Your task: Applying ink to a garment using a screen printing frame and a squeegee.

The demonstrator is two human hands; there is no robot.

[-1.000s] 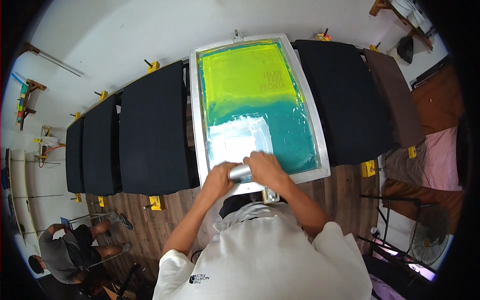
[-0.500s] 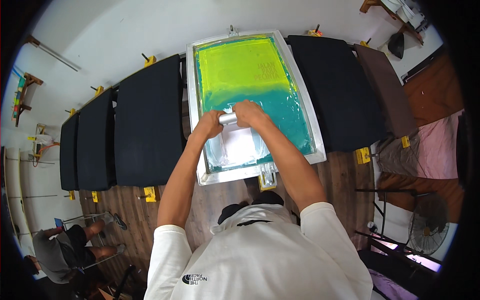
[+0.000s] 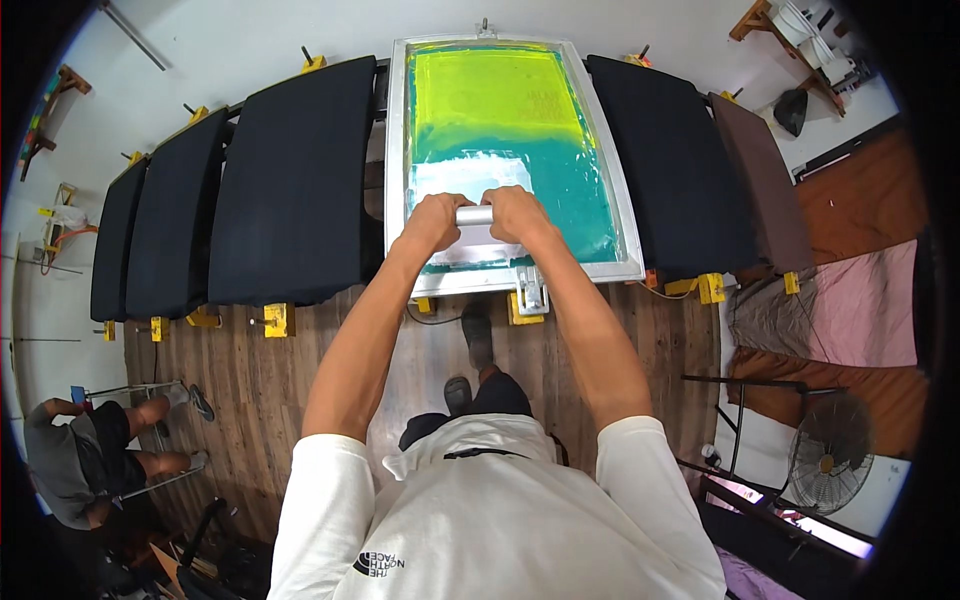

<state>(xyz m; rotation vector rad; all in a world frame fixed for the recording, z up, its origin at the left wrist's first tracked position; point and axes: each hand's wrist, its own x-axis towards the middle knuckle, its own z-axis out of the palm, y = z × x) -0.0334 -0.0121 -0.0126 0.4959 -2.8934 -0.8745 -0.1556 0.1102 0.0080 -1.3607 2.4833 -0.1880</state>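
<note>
A metal-framed printing screen [image 3: 397,150] lies in front of me, its mesh teal with a yellow-green area at the far end. A squeegee with a silver bar handle [image 3: 474,215] stands at the near left part of the mesh. My left hand [image 3: 434,222] wraps round the handle's left end, and my right hand [image 3: 517,213] grips its right end. White ink [image 3: 465,175] spreads over the mesh just beyond the squeegee. The blade's lower edge is hard to make out. A metal clamp [image 3: 530,292] holds the screen's near edge.
Boards covered in black cloth [image 3: 290,185] stand left of the screen, and another black board [image 3: 660,170] is to its right, beside a brown one [image 3: 765,190]. Yellow brackets [image 3: 276,320] jut from beneath. A seated person [image 3: 75,460] is at lower left; a fan [image 3: 832,450] stands at right.
Both hands have drawn the squeegee toward me, closer to the screen's near edge. White ink now shows on its far side. The whole view has shifted, with the screen higher in it.
</note>
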